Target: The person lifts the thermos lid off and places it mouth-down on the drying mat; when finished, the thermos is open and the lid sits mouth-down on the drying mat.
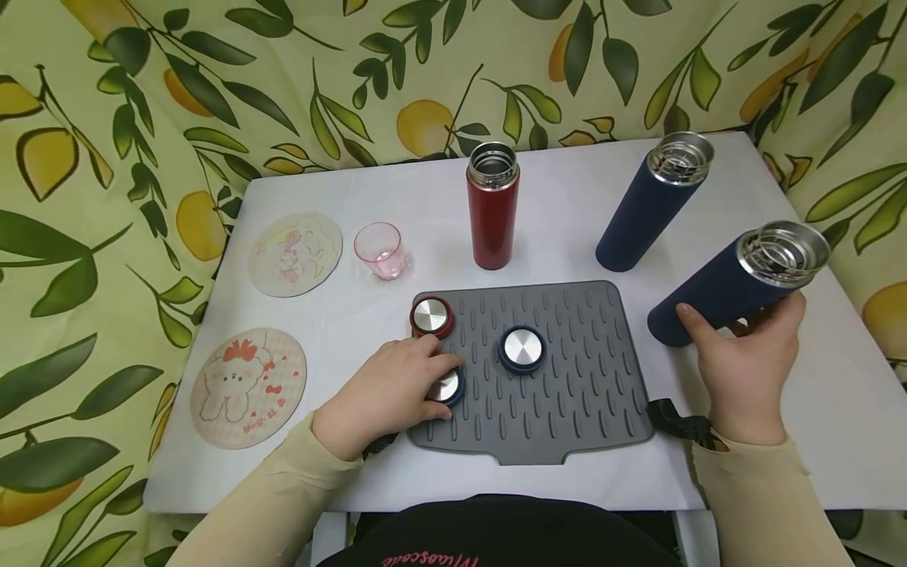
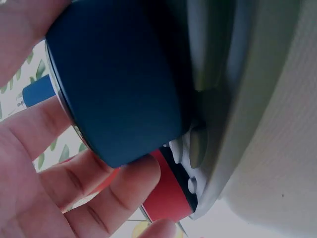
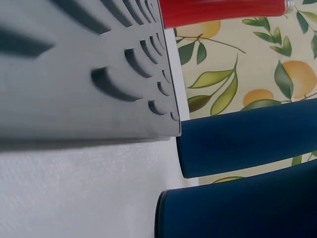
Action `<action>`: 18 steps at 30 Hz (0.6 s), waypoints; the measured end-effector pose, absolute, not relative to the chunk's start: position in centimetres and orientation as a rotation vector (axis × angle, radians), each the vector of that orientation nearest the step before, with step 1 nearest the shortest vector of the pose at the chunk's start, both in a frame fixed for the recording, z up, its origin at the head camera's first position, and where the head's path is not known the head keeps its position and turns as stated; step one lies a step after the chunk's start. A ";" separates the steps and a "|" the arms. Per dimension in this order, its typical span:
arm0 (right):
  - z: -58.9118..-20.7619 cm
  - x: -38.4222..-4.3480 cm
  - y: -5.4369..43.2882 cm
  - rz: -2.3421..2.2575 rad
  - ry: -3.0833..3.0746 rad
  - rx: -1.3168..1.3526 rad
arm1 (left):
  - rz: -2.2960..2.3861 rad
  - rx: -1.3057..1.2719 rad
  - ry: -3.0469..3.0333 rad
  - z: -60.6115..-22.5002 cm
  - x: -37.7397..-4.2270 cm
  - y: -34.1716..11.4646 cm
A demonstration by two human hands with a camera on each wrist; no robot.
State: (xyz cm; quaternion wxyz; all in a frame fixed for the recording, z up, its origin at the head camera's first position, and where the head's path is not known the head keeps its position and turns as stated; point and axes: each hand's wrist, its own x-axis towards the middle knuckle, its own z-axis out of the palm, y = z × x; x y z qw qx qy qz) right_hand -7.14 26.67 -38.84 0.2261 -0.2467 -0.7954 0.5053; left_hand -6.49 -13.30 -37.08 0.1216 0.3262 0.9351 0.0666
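Note:
My left hand (image 1: 393, 382) pinches a blue flask lid (image 1: 448, 387) with a silver top, at the left edge of the grey ridged mat (image 1: 581, 402). In the left wrist view the fingers lie round this lid (image 2: 119, 84), with a red lid (image 2: 171, 193) just behind it. A second blue lid (image 1: 523, 348) sits mid-mat. My right hand (image 1: 754, 366) grips the nearer blue flask (image 1: 708, 291), which has no lid and shows its steel mouth. Behind it stand another lidless blue flask (image 1: 645, 213) and a lidless red flask (image 1: 492, 224).
A small pink glass (image 1: 383, 252) stands left of the red flask. Two round printed coasters lie at the left, one pale (image 1: 296, 253) and one with a bunny (image 1: 248, 387). A patterned cloth (image 1: 425, 79) hangs behind the white table (image 1: 340, 315).

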 end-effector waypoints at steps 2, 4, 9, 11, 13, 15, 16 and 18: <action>-39.0 -7.3 26.7 1.384 -2.233 -0.688 | 0.191 0.933 2.731 -37.2 -6.4 -13.4; -39.2 -7.3 26.8 1.379 -2.275 -0.696 | 0.184 0.920 2.730 -37.3 -6.4 -13.5; -39.3 -6.6 26.6 1.344 -2.246 -0.642 | 0.222 0.921 2.733 -37.2 -6.1 -13.8; -39.1 -6.0 26.5 1.310 -2.179 -0.565 | 0.266 0.926 2.737 -37.0 -6.0 -14.1; -38.5 -5.2 26.2 1.264 -2.108 -0.491 | 0.314 0.940 2.747 -36.6 -5.9 -14.4; -37.6 -4.5 25.8 1.223 -2.049 -0.433 | 0.353 0.983 2.764 -36.1 -5.9 -14.6; -37.1 -4.2 25.4 1.220 -2.012 -0.400 | 0.368 1.011 2.776 -35.8 -5.9 -14.7; -36.1 -3.7 24.6 1.199 -1.959 -0.305 | 0.393 1.073 2.808 -35.2 -5.9 -14.9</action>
